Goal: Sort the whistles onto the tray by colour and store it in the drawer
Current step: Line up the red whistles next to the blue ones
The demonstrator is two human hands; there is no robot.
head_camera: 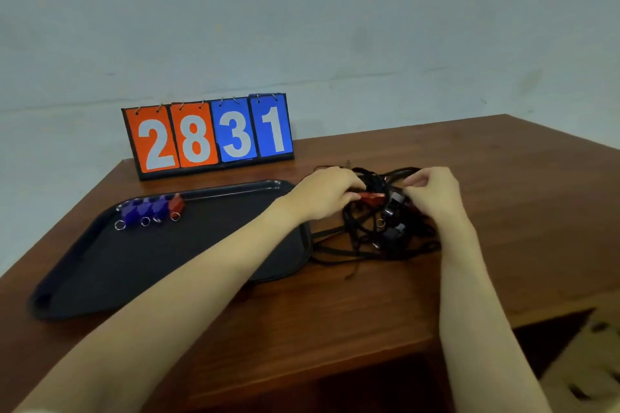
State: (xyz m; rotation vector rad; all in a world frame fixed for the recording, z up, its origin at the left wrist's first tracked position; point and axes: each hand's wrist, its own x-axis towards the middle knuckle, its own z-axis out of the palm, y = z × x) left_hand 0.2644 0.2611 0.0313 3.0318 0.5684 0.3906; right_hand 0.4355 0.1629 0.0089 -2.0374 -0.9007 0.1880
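A dark tray [100, 265] lies on the left of the wooden table. Along its far edge stand three blue whistles [144, 209] and one red whistle [176, 204], each with a metal ring. Right of the tray sits a tangle of black lanyards [369, 245] with black whistles [394, 231] in it. My left hand [323, 193] pinches a red whistle [372, 198] at the top of the tangle. My right hand [432, 193] grips the cords and a black whistle just beside it.
A flip scoreboard [208, 136] reading 2831 stands at the back of the table [335, 305] against the wall. The table's right edge drops to a dark opening [550, 342], with a pale patterned floor beyond.
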